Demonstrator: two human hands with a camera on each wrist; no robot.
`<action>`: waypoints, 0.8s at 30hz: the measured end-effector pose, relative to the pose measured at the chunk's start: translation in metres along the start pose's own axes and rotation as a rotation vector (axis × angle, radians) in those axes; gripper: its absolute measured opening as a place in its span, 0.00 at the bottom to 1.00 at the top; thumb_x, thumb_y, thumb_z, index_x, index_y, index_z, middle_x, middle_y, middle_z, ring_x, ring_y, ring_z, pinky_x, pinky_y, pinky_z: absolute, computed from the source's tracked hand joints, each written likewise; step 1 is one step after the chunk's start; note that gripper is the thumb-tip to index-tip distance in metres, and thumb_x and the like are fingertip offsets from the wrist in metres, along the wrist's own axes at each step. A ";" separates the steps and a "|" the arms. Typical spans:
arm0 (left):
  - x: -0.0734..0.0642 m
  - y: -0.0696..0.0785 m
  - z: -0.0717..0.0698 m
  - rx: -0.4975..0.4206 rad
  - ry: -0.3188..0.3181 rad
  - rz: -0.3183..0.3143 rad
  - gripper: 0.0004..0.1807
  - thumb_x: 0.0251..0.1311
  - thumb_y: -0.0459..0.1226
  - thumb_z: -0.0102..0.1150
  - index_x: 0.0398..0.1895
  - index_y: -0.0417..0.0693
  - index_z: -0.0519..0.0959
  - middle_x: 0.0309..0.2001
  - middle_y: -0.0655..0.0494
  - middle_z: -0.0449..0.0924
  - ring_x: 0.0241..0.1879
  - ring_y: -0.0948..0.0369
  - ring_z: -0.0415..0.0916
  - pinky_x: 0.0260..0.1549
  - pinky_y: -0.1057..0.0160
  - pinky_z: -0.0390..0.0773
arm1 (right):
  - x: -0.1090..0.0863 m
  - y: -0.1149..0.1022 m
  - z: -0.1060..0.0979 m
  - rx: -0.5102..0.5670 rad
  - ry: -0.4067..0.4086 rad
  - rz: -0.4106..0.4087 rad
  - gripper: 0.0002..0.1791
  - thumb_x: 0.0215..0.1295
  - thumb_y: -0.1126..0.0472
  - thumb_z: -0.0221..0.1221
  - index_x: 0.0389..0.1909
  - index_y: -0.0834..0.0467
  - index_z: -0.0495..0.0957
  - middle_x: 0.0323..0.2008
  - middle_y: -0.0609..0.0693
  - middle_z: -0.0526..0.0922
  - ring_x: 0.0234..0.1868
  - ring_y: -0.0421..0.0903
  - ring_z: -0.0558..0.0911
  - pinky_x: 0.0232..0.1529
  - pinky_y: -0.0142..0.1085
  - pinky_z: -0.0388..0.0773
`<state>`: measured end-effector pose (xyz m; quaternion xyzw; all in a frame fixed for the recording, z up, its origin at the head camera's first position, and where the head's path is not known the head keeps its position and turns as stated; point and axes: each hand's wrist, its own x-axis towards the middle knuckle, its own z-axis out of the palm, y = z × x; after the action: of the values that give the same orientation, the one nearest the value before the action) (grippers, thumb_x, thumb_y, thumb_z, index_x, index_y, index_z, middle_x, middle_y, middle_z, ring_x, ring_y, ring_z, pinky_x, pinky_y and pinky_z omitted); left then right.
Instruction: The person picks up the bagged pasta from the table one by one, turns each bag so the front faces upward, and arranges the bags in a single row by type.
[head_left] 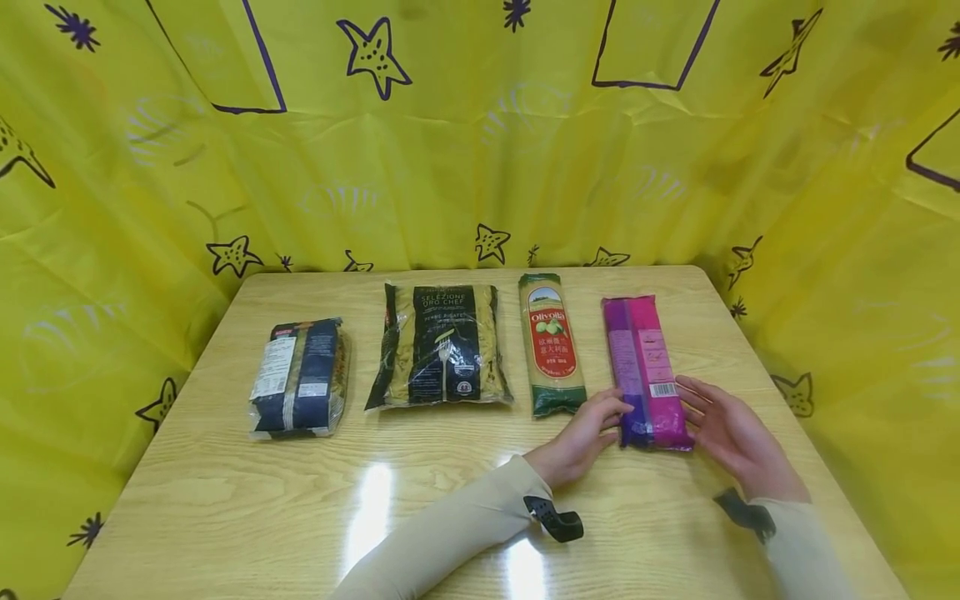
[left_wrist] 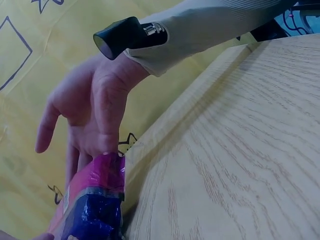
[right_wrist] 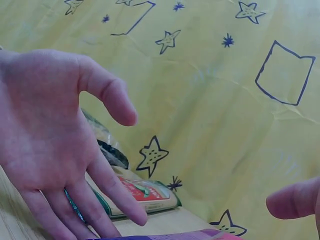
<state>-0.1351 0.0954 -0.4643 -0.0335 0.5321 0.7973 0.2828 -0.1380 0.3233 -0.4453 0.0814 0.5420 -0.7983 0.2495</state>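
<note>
A pink and purple packet [head_left: 647, 367] lies flat at the right of the row, its long side running away from me. Against its left edge, near the front end, my left hand [head_left: 583, 435] rests with relaxed fingers. My right hand [head_left: 738, 435] is at the opposite edge, its fingers loosely extended and touching or almost touching the wrapper. In the left wrist view, the right hand [left_wrist: 95, 107] hangs over the packet's pink end [left_wrist: 97, 175]. The right wrist view shows the left hand's palm [right_wrist: 47, 125] with the fingers spread; only a strip of the packet [right_wrist: 200, 235] appears below.
Left of the pink packet lies a spaghetti packet [head_left: 553, 346] with a red label. Further left are a wide black and clear bag of penne [head_left: 446, 346] and a dark blue pasta packet [head_left: 300, 379]. Yellow curtains [head_left: 420, 183] enclose the wooden table [head_left: 247, 508].
</note>
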 end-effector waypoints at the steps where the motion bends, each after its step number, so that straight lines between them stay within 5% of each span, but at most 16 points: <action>1: 0.000 0.000 0.000 0.014 0.004 0.005 0.34 0.65 0.38 0.54 0.74 0.37 0.66 0.71 0.42 0.70 0.69 0.48 0.69 0.74 0.46 0.66 | 0.000 0.000 0.001 -0.023 0.015 0.005 0.15 0.84 0.46 0.40 0.58 0.40 0.73 0.61 0.37 0.69 0.56 0.33 0.78 0.58 0.31 0.80; 9: 0.000 -0.002 -0.003 0.096 -0.016 0.040 0.27 0.64 0.40 0.55 0.64 0.37 0.77 0.62 0.47 0.79 0.55 0.59 0.73 0.56 0.61 0.72 | -0.001 -0.001 0.007 -0.199 0.076 -0.007 0.21 0.83 0.42 0.40 0.70 0.41 0.62 0.74 0.49 0.54 0.60 0.36 0.70 0.59 0.29 0.79; 15: -0.001 -0.001 -0.001 0.127 0.017 0.027 0.25 0.62 0.41 0.56 0.60 0.37 0.80 0.55 0.52 0.82 0.49 0.62 0.71 0.47 0.65 0.69 | -0.003 -0.006 0.016 -0.241 0.081 -0.033 0.19 0.82 0.44 0.44 0.67 0.45 0.63 0.61 0.36 0.69 0.57 0.34 0.74 0.57 0.31 0.80; 24: -0.001 -0.002 -0.002 0.049 -0.035 0.028 0.23 0.64 0.37 0.54 0.59 0.32 0.77 0.50 0.49 0.84 0.44 0.63 0.76 0.54 0.61 0.81 | -0.006 -0.011 0.029 -0.322 0.078 -0.091 0.37 0.83 0.47 0.45 0.81 0.62 0.46 0.54 0.29 0.79 0.56 0.32 0.76 0.54 0.31 0.81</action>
<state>-0.1337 0.0939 -0.4662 -0.0049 0.5470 0.7883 0.2815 -0.1339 0.3026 -0.4219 0.0469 0.6754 -0.7078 0.2018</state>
